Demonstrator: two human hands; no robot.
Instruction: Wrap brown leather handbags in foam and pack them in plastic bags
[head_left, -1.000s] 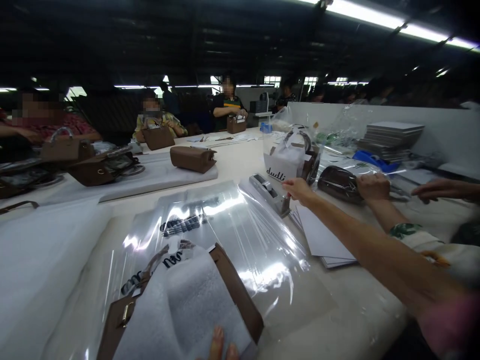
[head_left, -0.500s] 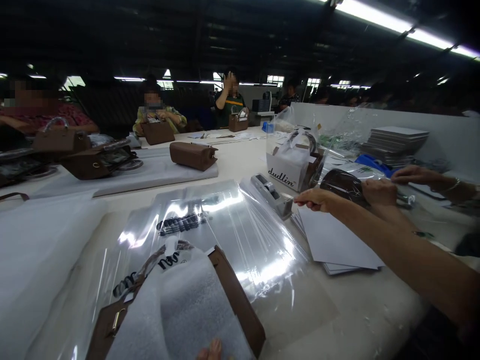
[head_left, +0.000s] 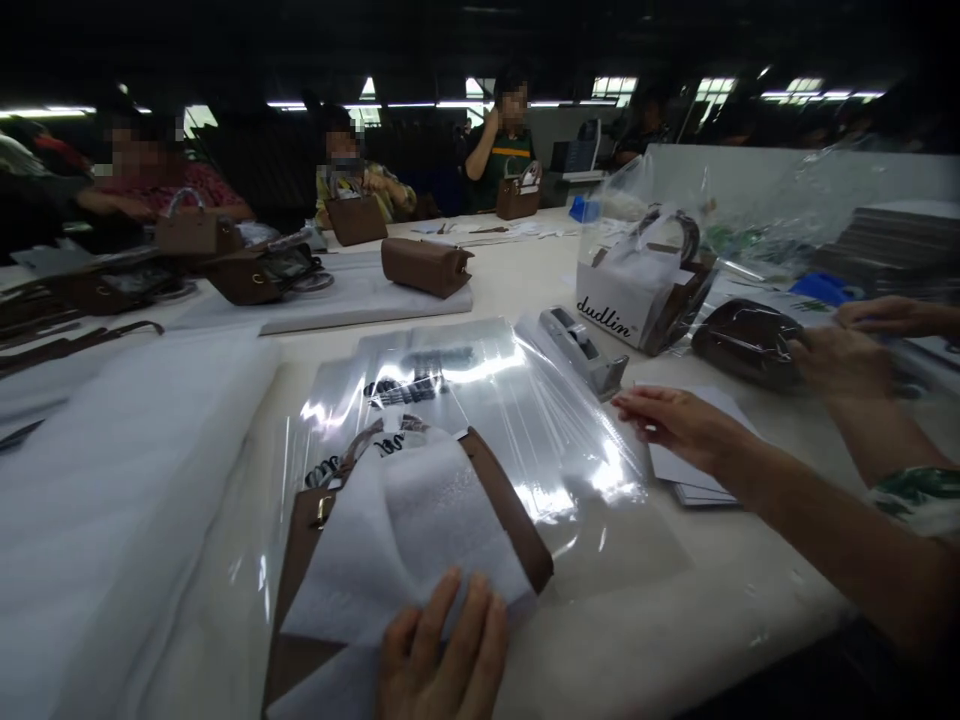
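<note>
A brown handbag [head_left: 510, 515] wrapped in a white foam sheet [head_left: 412, 530] lies in front of me on clear plastic bags [head_left: 480, 400]. My left hand [head_left: 439, 650] rests flat on the near end of the foam, fingers stretched out and apart. My right hand [head_left: 675, 425] hovers a little above the table, just short of the grey tape dispenser [head_left: 581, 350] and over a stack of white cards [head_left: 694, 475]. Its fingertips are drawn together in a pinch; I cannot make out anything between them.
A co-worker's hands [head_left: 836, 360] on my right hold a dark wrapped bag [head_left: 742, 340]. A white "dudlin" box [head_left: 622, 310] stands behind the dispenser. Foam sheets [head_left: 112, 480] are piled at the left. More brown handbags [head_left: 424, 265] and seated people are across the table.
My right hand has drawn back from the tape dispenser towards me. My left hand has slid further up onto the foam. The view has tilted down and shifted.
</note>
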